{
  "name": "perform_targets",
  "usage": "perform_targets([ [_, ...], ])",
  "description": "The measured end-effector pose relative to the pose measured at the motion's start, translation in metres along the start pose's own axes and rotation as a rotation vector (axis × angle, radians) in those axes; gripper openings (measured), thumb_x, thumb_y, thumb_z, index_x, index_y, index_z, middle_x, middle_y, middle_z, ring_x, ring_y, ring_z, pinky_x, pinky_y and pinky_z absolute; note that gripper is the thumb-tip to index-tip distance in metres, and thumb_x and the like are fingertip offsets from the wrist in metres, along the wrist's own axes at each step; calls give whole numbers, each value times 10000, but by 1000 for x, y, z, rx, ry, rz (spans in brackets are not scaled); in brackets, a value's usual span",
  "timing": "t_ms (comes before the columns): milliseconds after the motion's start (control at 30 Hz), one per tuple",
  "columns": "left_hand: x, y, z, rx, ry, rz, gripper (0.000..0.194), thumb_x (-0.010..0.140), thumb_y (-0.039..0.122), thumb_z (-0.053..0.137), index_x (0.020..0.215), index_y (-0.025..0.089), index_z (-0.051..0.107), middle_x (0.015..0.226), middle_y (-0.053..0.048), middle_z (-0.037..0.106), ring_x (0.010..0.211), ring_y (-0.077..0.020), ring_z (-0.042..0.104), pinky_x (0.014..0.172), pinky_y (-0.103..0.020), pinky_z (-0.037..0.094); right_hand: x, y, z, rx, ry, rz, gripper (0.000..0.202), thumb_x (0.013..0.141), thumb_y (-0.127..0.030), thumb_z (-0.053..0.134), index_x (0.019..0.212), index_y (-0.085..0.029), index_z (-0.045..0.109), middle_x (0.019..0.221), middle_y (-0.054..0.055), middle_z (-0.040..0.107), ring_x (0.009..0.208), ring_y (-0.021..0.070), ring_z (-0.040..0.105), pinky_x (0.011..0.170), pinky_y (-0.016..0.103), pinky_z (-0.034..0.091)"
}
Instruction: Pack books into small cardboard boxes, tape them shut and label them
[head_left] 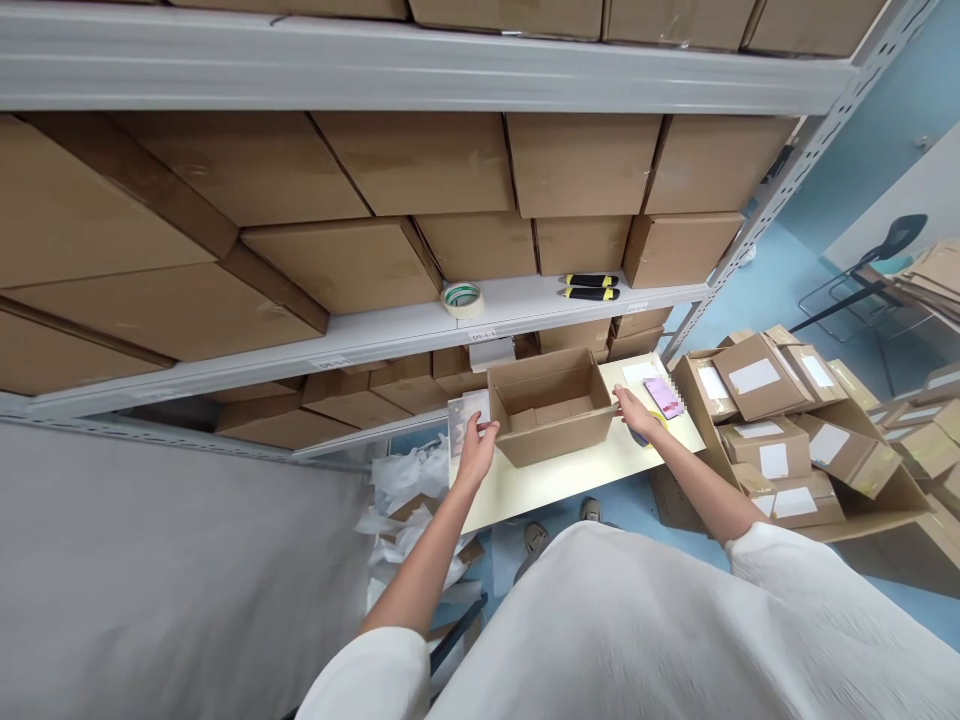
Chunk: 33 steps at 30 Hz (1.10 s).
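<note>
An open-topped cardboard box (559,440) stands on a pale yellow table (525,495), its inside showing bare cardboard. At the box's left end, my left hand (477,450) has its fingers closed on the edge. My right hand (634,412) pinches the right end near the top rim. Beside my right hand lie a roll of tape (657,418), partly covered by it, and a pink-purple item (664,397). Printed paper (466,415) lies on the table left of the box.
Shelving (517,305) full of closed boxes rises ahead, holding a tape roll (463,300) and two black-and-yellow cutters (590,288). A large carton (892,510) of labelled boxes stands right; plastic wrapping (412,475) lies at lower left.
</note>
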<state>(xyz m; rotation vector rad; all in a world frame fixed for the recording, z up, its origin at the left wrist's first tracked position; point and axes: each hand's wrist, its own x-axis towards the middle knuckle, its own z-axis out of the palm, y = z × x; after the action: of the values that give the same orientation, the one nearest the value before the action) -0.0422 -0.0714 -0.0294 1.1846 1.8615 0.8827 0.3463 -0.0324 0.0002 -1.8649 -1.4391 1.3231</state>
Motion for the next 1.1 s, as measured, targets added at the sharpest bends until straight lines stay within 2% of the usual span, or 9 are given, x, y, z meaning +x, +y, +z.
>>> perform_targets([
  [133, -16, 0, -4, 10, 0, 32, 719, 986, 506, 612, 1619, 223, 422, 1443, -175, 622, 1168, -289, 690, 1052, -479, 560, -3, 5, -5, -73, 33, -37, 745, 1035, -781, 305, 1392, -228, 653, 1293, 153, 740, 1114, 328, 735, 1010, 489, 581],
  [233, -19, 19, -11, 128, 115, 297, 653, 999, 426, 587, 1602, 215, 454, 1550, -189, 550, 1401, -337, 576, 1218, -557, 454, -5, -13, -7, -129, 207, -246, 587, 1066, -620, 400, 1382, -198, 657, 1379, 177, 686, 1225, 317, 686, 1101, 489, 540],
  [300, -14, 39, -12, 212, 95, 503, 537, 1015, 347, 540, 1537, 223, 541, 1568, -169, 551, 1510, -332, 481, 1288, -558, 385, -6, -33, -4, -187, 271, -473, 467, 1070, -485, 450, 1370, -197, 662, 1393, 170, 658, 1286, 299, 650, 1148, 474, 513],
  [400, -2, 67, -6, 302, -82, 659, 462, 1024, 255, 462, 1459, 244, 619, 1521, -130, 606, 1460, -296, 544, 1273, -510, 417, -2, -61, 7, -317, 135, -779, 372, 1071, -312, 454, 1356, -242, 682, 1373, 128, 656, 1303, 266, 630, 1162, 449, 509],
  [467, 8, 73, -2, 384, -198, 682, 475, 1009, 228, 451, 1448, 234, 633, 1507, -129, 620, 1427, -294, 575, 1244, -490, 446, 4, -71, 12, -429, -1, -863, 372, 1054, -228, 467, 1342, -251, 701, 1370, 117, 658, 1283, 258, 640, 1147, 443, 524],
  [600, 22, 53, -8, 586, -310, 552, 552, 950, 347, 595, 1482, 202, 627, 1572, -170, 584, 1448, -382, 558, 1243, -562, 413, 18, -63, 1, -666, -64, -772, 365, 1017, -193, 555, 1344, -207, 715, 1396, 149, 647, 1286, 298, 646, 1143, 482, 523],
  [733, 27, 17, -25, 651, -401, 376, 918, 818, 636, 759, 1592, 196, 534, 1657, -201, 506, 1544, -435, 463, 1270, -550, 368, 23, -42, -23, -804, -88, -611, 515, 982, -322, 701, 1480, -203, 646, 1507, 185, 583, 1359, 346, 623, 1157, 501, 503],
  [900, 26, -8, -21, 678, -459, 343, 1327, 581, 665, 924, 1708, 229, 374, 1804, -247, 226, 1676, -482, 183, 1317, -598, 236, 31, -36, -29, -928, -224, -477, 1005, 851, -533, 832, 1718, -316, 373, 1822, 163, 193, 1586, 460, 380, 1235, 637, 383],
  [1100, 24, -23, -9, 644, -527, 366, 1457, 518, 682, 946, 1746, 253, 289, 1832, -247, 92, 1686, -517, 33, 1300, -664, 202, 57, -51, -13, -952, -239, -527, 1230, 787, -699, 820, 1777, -399, 154, 1850, 41, -128, 1606, 544, 271, 1254, 725, 303],
])
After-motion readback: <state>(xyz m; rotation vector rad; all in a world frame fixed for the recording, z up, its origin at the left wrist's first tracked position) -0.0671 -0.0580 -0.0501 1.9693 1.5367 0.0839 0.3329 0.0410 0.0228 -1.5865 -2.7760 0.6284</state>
